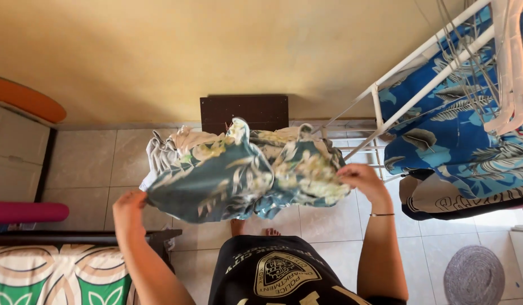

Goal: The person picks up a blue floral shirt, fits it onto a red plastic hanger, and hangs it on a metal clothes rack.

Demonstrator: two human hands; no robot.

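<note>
1. Left hand (129,210) is closed on the lower left edge of a dark teal floral-print garment (244,172); the fingers are pinched round the hem. Right hand (360,178) is clamped on the opposite side, fingers curled into the fabric.
2. So the garment is held up in the air between both hands, out in front of the person at about waist height, above the tiled floor (323,220). It's bunched and crumpled in the middle, with a pale bit of cloth showing at the top left. It isn't touching the rack.
3. The white drying rack (425,70) stands off to the right, by the wall. A blue leaf-print cloth (453,135) already hangs over it, with a black-and-white piece (459,197) below, and some white hangers (507,62) up top.
4. Progress-wise, I'd say some laundry is already hung, while this piece is only in hand, not spread out and not on a bar yet.
5. Other stuff: a dark wooden stool (244,110) against the yellow wall, a grey round mat (474,275) at the floor's bottom right corner, and a green patterned cover (58,277) bottom left.
</note>
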